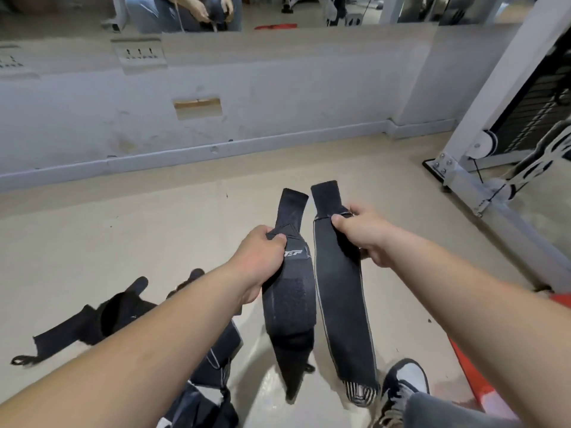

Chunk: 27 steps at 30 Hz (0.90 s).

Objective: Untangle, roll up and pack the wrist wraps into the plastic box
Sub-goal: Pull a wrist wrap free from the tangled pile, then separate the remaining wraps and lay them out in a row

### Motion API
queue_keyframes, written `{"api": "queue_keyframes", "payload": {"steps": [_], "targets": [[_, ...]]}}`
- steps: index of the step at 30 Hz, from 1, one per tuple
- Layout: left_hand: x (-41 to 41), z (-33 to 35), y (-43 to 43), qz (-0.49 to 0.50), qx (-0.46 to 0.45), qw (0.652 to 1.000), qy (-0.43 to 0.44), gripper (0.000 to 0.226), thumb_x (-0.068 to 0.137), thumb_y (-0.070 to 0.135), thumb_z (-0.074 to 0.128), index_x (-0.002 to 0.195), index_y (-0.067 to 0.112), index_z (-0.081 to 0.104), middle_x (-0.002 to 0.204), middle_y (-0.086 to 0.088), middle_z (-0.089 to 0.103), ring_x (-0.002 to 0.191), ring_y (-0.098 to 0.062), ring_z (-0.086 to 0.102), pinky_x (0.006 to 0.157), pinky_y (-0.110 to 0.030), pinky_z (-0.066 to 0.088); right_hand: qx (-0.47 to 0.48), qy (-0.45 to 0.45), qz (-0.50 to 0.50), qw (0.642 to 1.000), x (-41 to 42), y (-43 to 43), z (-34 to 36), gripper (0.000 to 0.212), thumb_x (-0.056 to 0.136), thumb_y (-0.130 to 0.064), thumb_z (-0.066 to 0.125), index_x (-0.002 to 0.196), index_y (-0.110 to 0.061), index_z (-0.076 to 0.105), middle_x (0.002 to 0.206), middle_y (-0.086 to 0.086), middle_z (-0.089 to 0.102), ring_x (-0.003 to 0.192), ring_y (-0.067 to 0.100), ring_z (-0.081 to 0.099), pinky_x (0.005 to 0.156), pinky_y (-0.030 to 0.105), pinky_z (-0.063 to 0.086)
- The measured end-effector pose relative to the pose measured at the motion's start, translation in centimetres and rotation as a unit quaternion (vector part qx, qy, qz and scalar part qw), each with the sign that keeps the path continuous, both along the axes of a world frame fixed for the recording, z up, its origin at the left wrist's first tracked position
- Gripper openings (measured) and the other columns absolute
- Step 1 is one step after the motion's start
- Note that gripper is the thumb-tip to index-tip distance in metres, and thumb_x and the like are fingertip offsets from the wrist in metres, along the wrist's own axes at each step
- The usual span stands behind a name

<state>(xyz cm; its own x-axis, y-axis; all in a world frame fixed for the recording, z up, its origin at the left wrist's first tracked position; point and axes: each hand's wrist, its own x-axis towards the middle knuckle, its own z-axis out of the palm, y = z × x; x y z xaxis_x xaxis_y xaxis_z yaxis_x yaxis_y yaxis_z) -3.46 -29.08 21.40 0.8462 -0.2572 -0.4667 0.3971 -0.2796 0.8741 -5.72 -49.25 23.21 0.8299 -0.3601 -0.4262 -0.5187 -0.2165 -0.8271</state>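
Hanging side by side over open floor (pixel 123 242): logo wrist wrap (pixel 290 307) gripped in left hand (pixel 261 261), plain wrist wrap (pixel 340 304) in right hand (pixel 363 239); tangled wraps (pixel 102 319) lie left, cable machine (pixel 494 143) right.

Head-worn view, angled down, close over floor (pixel 154 236), facing wall (pixel 278 97)

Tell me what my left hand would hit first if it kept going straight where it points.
Probably the second wrap, held by the right hand; it hangs just beside the left hand and its own wrap, though depth is hard to judge.
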Motion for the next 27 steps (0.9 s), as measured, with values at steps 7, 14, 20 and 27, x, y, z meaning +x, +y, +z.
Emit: {"api": "queue_keyframes", "payload": {"steps": [7, 14, 20, 27], "targets": [[6.8, -13.4, -2.6, -0.028, 0.103, 0.993, 0.052, 0.024, 0.089, -0.002, 0.048, 0.103, 0.012, 0.062, 0.094, -0.005, 0.062, 0.083, -0.024, 0.054, 0.069, -0.032, 0.043, -0.012, 0.072, -0.083, 0.994, 6.5, -3.6, -14.5, 0.012, 0.102, -0.007, 0.054, 0.106, -0.007, 0.065, 0.087, 0.006, 0.060, 0.077, 0.025, 0.056, 0.070, 0.038, 0.056], [14.9, -24.2, -4.0, 0.019, 0.110, 0.994, 0.021, 0.020, 0.094, -0.002, 0.057, 0.099, 0.012, 0.071, 0.091, 0.000, 0.067, 0.085, -0.021, 0.060, 0.069, -0.026, 0.048, -0.065, 0.050, -0.099, 0.992, 13.6, -5.8, -25.0, 0.016, 0.100, -0.014, 0.052, 0.112, -0.015, 0.064, 0.101, 0.002, 0.064, 0.099, 0.028, 0.062, 0.090, 0.041, 0.056], [19.1, -28.1, -3.4, 0.030, 0.226, 0.970, -0.080, 0.070, 0.102, 0.011, 0.057, 0.165, 0.021, 0.026, 0.166, 0.000, 0.027, 0.145, -0.020, 0.043, 0.105, -0.026, 0.034, -0.234, 0.034, 0.008, 0.972, 14.1, -6.8, -29.2, 0.050, 0.105, -0.019, 0.051, 0.155, -0.017, 0.042, 0.157, 0.008, 0.039, 0.141, 0.025, 0.045, 0.108, 0.025, 0.033], [9.6, -30.9, -1.9, -0.200, 0.333, 0.917, -0.093, 0.020, 0.096, 0.022, 0.054, 0.114, 0.026, 0.061, 0.121, 0.000, 0.050, 0.112, -0.029, 0.058, 0.090, -0.038, 0.049, -0.303, 0.334, 0.212, 0.867, 3.9, -1.3, -33.1, 0.015, 0.089, -0.034, 0.059, 0.097, -0.024, 0.052, 0.102, -0.005, 0.059, 0.101, 0.022, 0.062, 0.078, 0.032, 0.051]]}}
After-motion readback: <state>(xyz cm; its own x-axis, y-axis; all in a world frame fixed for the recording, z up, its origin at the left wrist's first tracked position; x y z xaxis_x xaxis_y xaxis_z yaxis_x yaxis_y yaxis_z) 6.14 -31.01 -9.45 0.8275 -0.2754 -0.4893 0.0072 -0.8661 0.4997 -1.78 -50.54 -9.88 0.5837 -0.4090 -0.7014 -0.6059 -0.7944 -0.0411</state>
